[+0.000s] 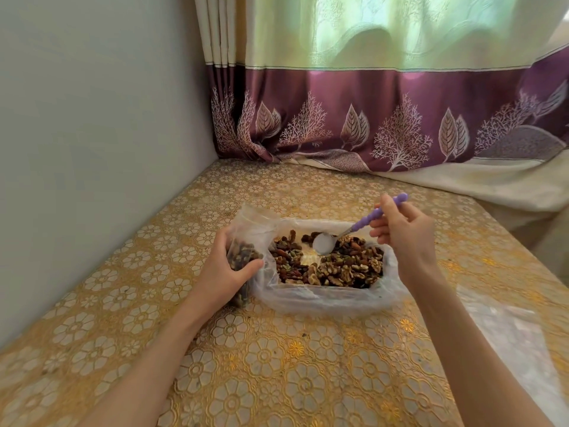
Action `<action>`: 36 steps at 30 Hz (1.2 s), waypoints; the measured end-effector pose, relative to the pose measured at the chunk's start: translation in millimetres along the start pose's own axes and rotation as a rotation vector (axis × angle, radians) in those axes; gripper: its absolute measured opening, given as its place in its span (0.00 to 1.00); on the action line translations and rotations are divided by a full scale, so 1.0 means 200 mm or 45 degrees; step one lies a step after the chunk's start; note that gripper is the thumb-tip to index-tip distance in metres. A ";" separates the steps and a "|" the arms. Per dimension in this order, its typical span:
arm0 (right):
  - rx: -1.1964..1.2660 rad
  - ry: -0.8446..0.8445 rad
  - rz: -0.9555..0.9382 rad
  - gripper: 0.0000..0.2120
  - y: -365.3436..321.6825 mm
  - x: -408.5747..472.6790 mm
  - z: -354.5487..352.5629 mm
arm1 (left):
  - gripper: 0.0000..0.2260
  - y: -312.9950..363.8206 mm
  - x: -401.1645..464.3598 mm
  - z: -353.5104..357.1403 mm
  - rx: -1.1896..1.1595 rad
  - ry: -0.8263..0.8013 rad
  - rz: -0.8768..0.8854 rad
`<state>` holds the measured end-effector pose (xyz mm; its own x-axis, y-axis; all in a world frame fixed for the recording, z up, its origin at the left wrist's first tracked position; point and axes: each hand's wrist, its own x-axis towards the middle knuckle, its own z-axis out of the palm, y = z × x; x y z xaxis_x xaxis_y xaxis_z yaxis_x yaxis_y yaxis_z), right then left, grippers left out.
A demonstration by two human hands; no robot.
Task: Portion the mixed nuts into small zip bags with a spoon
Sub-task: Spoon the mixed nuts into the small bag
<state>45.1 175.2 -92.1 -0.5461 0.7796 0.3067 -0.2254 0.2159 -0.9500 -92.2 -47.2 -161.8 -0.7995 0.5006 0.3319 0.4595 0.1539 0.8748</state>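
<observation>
Scooping step in hand: spoon [326, 241] bowl sits empty just above the mixed nuts [338, 266], so this reads as between loads, about to dig in.

Right hand [406, 238] pinches the spoon's purple beaded handle, fingers curled round it, handle pointing up and away, shiny metal bowl tilted toward the pile. Left hand [224, 272] grips the small zip bag [246, 238] round its lower half, thumb across the front. Bag stands upright just left of the nuts, mouth open at the top, partly filled with a dark nut mix.

Nuts lie in a large thin plastic bag [323, 297] with its rim rolled down, on the counter [277, 365]. Mix is lumpy: wrinkled tan walnut halves, dark shrivelled bits, a few green kernels. A bare patch shows mid-pile.

Next move, as I judge it: push the bowl into the pile, lift level, carry left over the zip bag mouth and tip. Mouth is narrow and floppy, so the left hand needs to keep it open; spill risk at the rim.

Counter cover is glossy, gold, embossed floral. Clear plastic sheet or bag [508, 334] lies flat at right; can't tell which.
</observation>
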 end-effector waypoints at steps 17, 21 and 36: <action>-0.071 -0.212 0.385 0.15 0.09 -0.02 0.04 | 0.24 0.00 0.00 0.00 0.025 -0.001 0.017; -0.013 -0.125 0.401 0.16 0.07 0.00 0.03 | 0.25 0.02 0.00 -0.01 0.045 -0.009 0.007; 0.342 -0.073 0.139 0.15 -0.10 -0.08 0.09 | 0.29 0.03 0.00 -0.01 0.158 -0.049 -0.002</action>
<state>44.1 148.2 -77.9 -0.6217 0.7537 0.2132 -0.3638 -0.0368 -0.9308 -89.6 -47.4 -156.2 -0.7860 0.5324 0.3142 0.5043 0.2580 0.8241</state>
